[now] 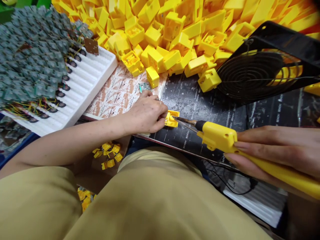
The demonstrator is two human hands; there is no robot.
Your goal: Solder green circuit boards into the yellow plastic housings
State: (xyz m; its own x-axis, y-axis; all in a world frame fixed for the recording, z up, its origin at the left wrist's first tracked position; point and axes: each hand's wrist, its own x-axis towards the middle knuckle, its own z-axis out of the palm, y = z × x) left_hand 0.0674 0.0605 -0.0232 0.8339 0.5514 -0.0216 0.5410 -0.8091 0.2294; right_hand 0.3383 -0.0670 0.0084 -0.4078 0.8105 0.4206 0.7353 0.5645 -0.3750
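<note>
My right hand (272, 150) is wrapped round a yellow soldering iron (218, 136), whose dark metal tip points left. That tip reaches into a small yellow plastic housing (172, 122) lying on the black bench mat (186, 96). At the housing's left side, my left hand (150, 113) has its fingers curled and pressed together on it. The fingertips and the inside of the housing are partly hidden. Just beyond my left hand lies a small green circuit board (144, 87).
A big heap of yellow housings (155, 36) spans the back. To the left, a white foam tray (100, 71) bears many circuit boards (32, 56) with wires. A black fan (270, 63) stands at the right. Below the bench edge lie more yellow pieces (107, 153).
</note>
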